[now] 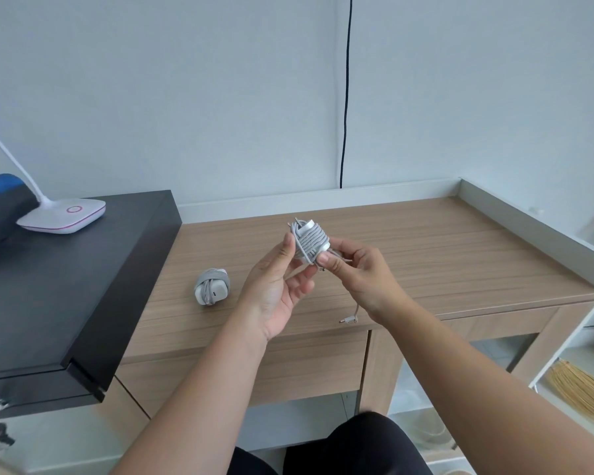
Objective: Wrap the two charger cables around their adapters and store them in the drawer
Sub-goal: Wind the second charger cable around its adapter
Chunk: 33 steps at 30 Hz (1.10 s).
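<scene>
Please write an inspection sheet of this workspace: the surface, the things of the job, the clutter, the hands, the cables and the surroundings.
Surface: wooden desk with a white raised rim; its drawer front is closed.
Job's things: first wrapped charger lies on the desk; second charger is held above the desk, mostly wound.
Clutter: nothing seen on the wooden desk.
Hands: left hand supports the second charger with its fingers; right hand pinches the cable against it.
Cables: loose cable end with plug hangs below the right hand; black cord runs down the wall.
Surroundings: black cabinet top at left carrying a white lamp base; a broom at right.
</scene>
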Each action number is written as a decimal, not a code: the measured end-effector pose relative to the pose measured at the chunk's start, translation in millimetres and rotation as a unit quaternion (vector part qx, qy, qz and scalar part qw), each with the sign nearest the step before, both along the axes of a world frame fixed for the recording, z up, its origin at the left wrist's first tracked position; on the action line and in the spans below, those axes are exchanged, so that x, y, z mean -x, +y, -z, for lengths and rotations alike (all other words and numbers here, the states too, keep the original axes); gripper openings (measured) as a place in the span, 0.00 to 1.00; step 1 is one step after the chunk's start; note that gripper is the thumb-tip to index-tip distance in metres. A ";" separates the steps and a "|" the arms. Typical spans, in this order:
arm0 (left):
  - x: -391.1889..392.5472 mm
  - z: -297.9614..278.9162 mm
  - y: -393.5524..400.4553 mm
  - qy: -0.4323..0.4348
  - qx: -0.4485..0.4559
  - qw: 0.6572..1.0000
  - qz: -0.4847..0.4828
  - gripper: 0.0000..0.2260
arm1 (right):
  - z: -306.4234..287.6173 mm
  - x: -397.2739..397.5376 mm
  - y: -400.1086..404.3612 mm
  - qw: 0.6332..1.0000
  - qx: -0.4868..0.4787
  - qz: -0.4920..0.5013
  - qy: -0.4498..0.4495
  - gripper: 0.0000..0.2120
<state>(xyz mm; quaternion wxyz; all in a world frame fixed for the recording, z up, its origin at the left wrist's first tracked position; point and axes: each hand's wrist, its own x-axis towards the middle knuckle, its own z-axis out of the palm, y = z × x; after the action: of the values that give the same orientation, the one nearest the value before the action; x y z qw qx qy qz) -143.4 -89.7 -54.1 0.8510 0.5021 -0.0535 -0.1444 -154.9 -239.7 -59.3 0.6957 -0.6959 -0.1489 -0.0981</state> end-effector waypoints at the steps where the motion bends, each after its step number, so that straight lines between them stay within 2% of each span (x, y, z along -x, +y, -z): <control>1: 0.0 -0.3 0.6 -0.009 0.000 1.000 -0.009 0.16 | 2.0 -1.4 -0.9 1.000 -0.005 0.011 0.002 0.15; 6: -0.1 -0.8 -2.2 -0.052 0.003 0.997 -0.050 0.13 | 2.7 -2.5 -2.1 0.998 -0.012 0.053 0.011 0.14; 13: -3.5 6.6 -2.7 -0.116 0.021 0.992 -0.049 0.25 | -0.3 6.1 -1.8 0.996 -0.029 0.078 0.012 0.10; 15: -3.7 5.2 -3.5 -0.113 0.024 0.991 -0.064 0.24 | -2.2 8.6 -1.2 0.995 -0.008 0.096 0.021 0.10; 18: -4.6 7.6 -4.0 -0.105 0.005 0.990 -0.096 0.23 | -2.8 8.7 -1.5 0.984 0.116 0.129 0.046 0.08; 22: -8.1 18.3 -3.4 -0.134 -0.080 0.977 -0.143 0.20 | -7.4 10.6 -3.7 0.940 0.287 0.173 0.071 0.03; 27: -9.2 27.4 -3.6 -0.192 -0.196 0.949 -0.155 0.18 | -23.1 15.0 0.1 0.850 0.500 0.157 0.053 0.15; 30: -12.5 29.2 -0.7 -0.216 -0.247 0.931 -0.162 0.16 | -31.9 18.9 -4.5 0.819 0.554 0.145 0.030 0.15; 33: -16.0 30.8 5.7 -0.224 -0.281 0.919 -0.164 0.15 | -38.4 21.5 -8.8 0.819 0.556 0.139 -0.009 0.13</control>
<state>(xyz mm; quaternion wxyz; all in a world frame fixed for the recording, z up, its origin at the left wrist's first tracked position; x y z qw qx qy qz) -127.4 -84.0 -84.9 0.6522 0.7417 -0.1164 0.1045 -176.4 -248.5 -20.9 0.1678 -0.9768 -0.0867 -0.1006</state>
